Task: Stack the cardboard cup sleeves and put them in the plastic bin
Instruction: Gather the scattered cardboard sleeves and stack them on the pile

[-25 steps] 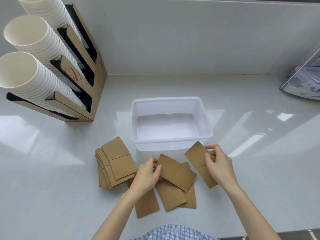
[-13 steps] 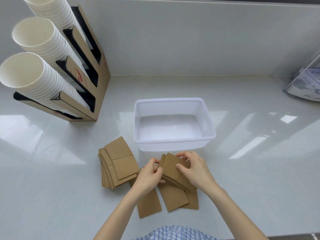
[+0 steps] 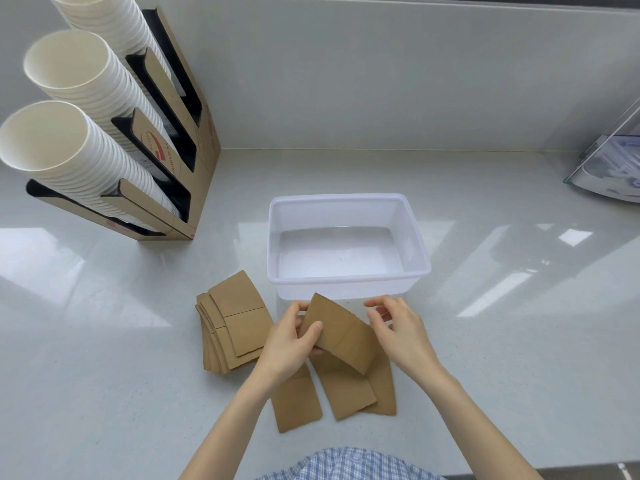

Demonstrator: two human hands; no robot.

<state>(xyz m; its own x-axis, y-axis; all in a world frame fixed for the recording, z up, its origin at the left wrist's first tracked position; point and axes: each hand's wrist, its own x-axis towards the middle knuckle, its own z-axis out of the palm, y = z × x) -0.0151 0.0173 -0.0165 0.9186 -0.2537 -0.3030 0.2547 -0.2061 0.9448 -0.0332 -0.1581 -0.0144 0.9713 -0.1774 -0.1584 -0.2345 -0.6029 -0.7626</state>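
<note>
My left hand point(image 3: 289, 344) grips a small bunch of flat brown cardboard cup sleeves point(image 3: 343, 332), lifted and tilted just above the counter. To their right my right hand point(image 3: 398, 327) hovers with fingers spread, not touching them. Under the held bunch lie loose sleeves point(image 3: 348, 393) flat on the counter. A fanned stack of sleeves point(image 3: 235, 323) rests to the left. The translucent white plastic bin point(image 3: 346, 282) stands empty just beyond my hands.
A cardboard dispenser rack point(image 3: 187, 168) with three rows of stacked white paper cups point(image 3: 69, 98) leans at the far left. A clear plastic container point(image 3: 613, 168) sits at the far right edge. The white wall backs the counter.
My right hand carried a sleeve from the right onto the bunch in my left hand, then let go and drew back. The bunch has risen off the counter.
</note>
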